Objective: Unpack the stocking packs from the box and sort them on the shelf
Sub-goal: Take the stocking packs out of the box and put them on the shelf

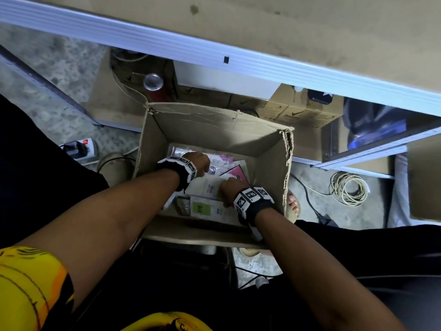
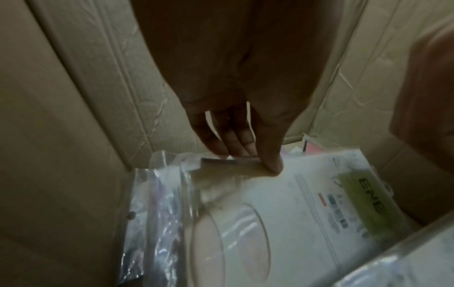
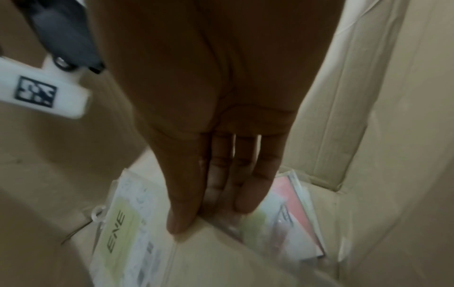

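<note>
While both hands reach into the box (image 1: 214, 125), top stocking pack (image 1: 210, 187) lies flat between them. Left hand (image 1: 198, 161) fingers (image 2: 236, 143) pinch its far edge; right hand (image 1: 228, 187) fingers (image 3: 245, 186) seemingly clamp the nearer edge. Lift goes straight up.

head view: my left hand (image 1: 196, 162) covers its own fingertips; lower packs (image 1: 182, 207) lie half buried. wrist views: small print (image 2: 336, 210) too blurred to read.
</note>
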Action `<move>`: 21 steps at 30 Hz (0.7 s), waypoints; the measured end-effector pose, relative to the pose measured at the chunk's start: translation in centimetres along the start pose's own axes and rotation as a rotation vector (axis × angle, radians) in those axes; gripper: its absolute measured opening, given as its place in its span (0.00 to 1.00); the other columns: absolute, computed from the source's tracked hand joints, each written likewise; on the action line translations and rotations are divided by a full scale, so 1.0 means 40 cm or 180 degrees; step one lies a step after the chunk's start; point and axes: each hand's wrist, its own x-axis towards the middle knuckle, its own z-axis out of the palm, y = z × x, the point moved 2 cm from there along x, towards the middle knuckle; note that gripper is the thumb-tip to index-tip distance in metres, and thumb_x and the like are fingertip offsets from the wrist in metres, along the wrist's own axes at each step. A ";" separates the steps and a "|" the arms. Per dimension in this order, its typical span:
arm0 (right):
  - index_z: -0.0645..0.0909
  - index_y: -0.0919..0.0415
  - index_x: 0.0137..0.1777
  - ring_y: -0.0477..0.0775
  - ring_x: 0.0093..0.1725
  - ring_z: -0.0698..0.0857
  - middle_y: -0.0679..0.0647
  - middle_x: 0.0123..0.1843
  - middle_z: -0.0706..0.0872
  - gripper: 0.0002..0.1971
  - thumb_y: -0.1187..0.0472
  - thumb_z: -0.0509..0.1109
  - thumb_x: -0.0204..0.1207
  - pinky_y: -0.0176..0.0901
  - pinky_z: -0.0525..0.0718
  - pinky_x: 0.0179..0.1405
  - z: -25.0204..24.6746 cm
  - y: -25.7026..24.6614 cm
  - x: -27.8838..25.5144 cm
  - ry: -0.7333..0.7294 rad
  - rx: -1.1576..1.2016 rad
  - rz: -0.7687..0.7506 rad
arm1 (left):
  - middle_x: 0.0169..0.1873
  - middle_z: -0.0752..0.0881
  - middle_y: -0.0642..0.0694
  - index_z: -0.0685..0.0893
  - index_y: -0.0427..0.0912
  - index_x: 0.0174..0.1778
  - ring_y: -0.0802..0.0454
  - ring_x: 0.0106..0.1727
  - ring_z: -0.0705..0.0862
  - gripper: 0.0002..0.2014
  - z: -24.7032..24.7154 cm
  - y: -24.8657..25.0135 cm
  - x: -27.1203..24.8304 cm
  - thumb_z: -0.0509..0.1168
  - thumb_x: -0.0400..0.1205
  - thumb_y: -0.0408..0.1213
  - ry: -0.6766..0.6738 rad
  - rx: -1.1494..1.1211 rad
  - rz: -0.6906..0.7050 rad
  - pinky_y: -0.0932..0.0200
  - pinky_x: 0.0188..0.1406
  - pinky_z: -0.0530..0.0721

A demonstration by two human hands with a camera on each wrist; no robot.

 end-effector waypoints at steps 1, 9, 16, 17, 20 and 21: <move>0.81 0.65 0.68 0.65 0.72 0.78 0.65 0.72 0.78 0.23 0.62 0.77 0.74 0.53 0.78 0.68 -0.008 -0.002 -0.009 0.0021 0.0063 0.0026 | 0.59 0.88 0.42 0.89 0.44 0.56 0.41 0.60 0.86 0.13 -0.008 0.004 -0.009 0.74 0.76 0.33 -0.0035 -0.0070 0.0015 0.54 0.56 0.83; 0.85 0.66 0.60 0.66 0.65 0.84 0.66 0.63 0.85 0.15 0.63 0.74 0.74 0.53 0.83 0.62 -0.143 -0.024 -0.134 0.0436 -0.0020 -0.0023 | 0.44 0.94 0.43 0.93 0.38 0.39 0.47 0.51 0.89 0.08 -0.176 0.047 -0.126 0.69 0.74 0.25 0.0116 -0.0209 0.0396 0.62 0.52 0.82; 0.87 0.61 0.56 0.67 0.56 0.87 0.64 0.57 0.87 0.11 0.57 0.75 0.76 0.48 0.82 0.49 -0.307 -0.028 -0.284 0.1131 -0.0242 -0.0020 | 0.40 0.94 0.46 0.94 0.41 0.37 0.49 0.44 0.90 0.09 -0.361 0.089 -0.252 0.71 0.71 0.26 0.0488 0.0082 0.0692 0.60 0.46 0.86; 0.87 0.61 0.55 0.66 0.56 0.87 0.64 0.57 0.87 0.11 0.57 0.74 0.76 0.48 0.82 0.50 -0.333 -0.028 -0.312 0.1217 -0.0277 -0.0040 | 0.39 0.94 0.47 0.94 0.41 0.37 0.50 0.42 0.90 0.08 -0.387 0.094 -0.269 0.71 0.71 0.26 0.0552 0.0086 0.0675 0.65 0.42 0.85; 0.86 0.57 0.60 0.63 0.59 0.86 0.61 0.60 0.87 0.13 0.57 0.74 0.76 0.50 0.85 0.57 -0.417 -0.030 -0.396 0.1430 -0.0363 -0.0091 | 0.40 0.94 0.46 0.94 0.41 0.38 0.57 0.37 0.86 0.10 -0.471 0.117 -0.324 0.69 0.72 0.24 0.0700 0.0111 0.0673 0.74 0.31 0.76; 0.86 0.55 0.62 0.62 0.60 0.86 0.60 0.61 0.88 0.15 0.57 0.74 0.76 0.51 0.85 0.58 -0.445 -0.029 -0.425 0.1492 -0.0406 -0.0080 | 0.41 0.93 0.45 0.94 0.40 0.38 0.57 0.37 0.85 0.11 -0.500 0.129 -0.344 0.68 0.73 0.23 0.0720 0.0118 0.0710 0.71 0.33 0.77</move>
